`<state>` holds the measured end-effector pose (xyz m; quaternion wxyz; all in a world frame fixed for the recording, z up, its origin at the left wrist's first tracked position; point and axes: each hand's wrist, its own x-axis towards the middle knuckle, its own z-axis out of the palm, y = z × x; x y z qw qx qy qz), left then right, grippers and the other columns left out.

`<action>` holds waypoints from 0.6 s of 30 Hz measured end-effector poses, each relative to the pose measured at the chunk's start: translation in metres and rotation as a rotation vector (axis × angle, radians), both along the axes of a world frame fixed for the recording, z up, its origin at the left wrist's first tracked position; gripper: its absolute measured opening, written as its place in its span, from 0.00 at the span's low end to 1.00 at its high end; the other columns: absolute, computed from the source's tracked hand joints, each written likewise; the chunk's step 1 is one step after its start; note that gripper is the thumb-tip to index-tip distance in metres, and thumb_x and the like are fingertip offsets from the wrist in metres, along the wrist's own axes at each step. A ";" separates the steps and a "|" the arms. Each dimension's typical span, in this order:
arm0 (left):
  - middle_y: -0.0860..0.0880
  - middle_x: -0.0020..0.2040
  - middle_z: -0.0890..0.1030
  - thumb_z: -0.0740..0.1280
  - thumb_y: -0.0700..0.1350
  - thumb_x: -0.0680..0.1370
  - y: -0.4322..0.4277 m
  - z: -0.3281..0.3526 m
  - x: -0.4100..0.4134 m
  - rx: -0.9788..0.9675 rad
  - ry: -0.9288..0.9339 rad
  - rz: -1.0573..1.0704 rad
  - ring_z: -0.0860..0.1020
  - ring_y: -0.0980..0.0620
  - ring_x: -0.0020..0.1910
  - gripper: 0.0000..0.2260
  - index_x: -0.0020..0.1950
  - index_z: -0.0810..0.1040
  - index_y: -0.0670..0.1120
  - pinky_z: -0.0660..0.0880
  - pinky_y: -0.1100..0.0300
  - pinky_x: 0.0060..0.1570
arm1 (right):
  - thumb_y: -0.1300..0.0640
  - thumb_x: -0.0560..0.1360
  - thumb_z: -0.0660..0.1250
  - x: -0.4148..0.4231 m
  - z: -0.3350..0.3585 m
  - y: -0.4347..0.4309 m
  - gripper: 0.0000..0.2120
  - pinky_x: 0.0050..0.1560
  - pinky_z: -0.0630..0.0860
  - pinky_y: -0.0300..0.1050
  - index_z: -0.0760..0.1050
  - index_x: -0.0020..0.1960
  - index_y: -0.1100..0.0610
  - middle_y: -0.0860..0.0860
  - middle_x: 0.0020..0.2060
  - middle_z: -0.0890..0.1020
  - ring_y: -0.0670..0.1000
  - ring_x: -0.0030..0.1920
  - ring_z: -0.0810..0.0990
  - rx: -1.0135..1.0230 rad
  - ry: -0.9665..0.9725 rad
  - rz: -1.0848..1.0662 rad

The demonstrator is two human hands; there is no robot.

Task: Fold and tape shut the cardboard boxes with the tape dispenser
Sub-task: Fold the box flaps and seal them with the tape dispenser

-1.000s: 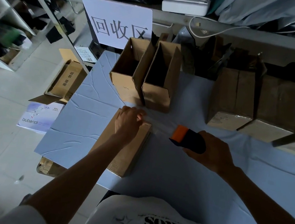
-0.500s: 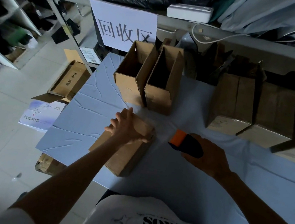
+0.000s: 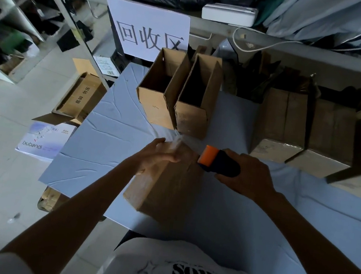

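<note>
Working on one cardboard box, flaps down, lying lengthwise on the table just in front of the body, one end toward the shelves. Presses the left hand flat on its top near the far end, fingers fairly straight and curled round nothing. Grips the black-and-orange tape dispenser in the right hand, fingers wrapped round its body, orange end at the far right edge of the cardboard box. A strip of clear tape over that far end.

Behind it, two open boxes, upright, touching side by side, mouths up; insides dark, contents not to be made out. To the right, three closed boxes in a row in shadow, close against each other. Down on the floor at left, one brown carton with printed characters and one white carton just beside it. One paper sign hanging above the table's far edge.

Near left corner of the cardboard box close to the table's left edge. Bare cover to its left farther up, and a wide bare stretch at near right under the right forearm. Only a narrow gap between the cardboard box and the open boxes.
</note>
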<state>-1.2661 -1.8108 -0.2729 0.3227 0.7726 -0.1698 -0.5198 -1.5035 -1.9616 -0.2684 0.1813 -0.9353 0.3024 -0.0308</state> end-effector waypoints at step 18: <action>0.42 0.74 0.56 0.68 0.71 0.64 0.001 -0.003 -0.035 0.168 -1.110 -0.333 0.60 0.39 0.69 0.57 0.77 0.43 0.41 0.61 0.43 0.66 | 0.31 0.67 0.66 0.074 0.022 0.024 0.26 0.35 0.67 0.39 0.75 0.52 0.51 0.47 0.37 0.78 0.48 0.36 0.75 -0.055 -0.115 -0.038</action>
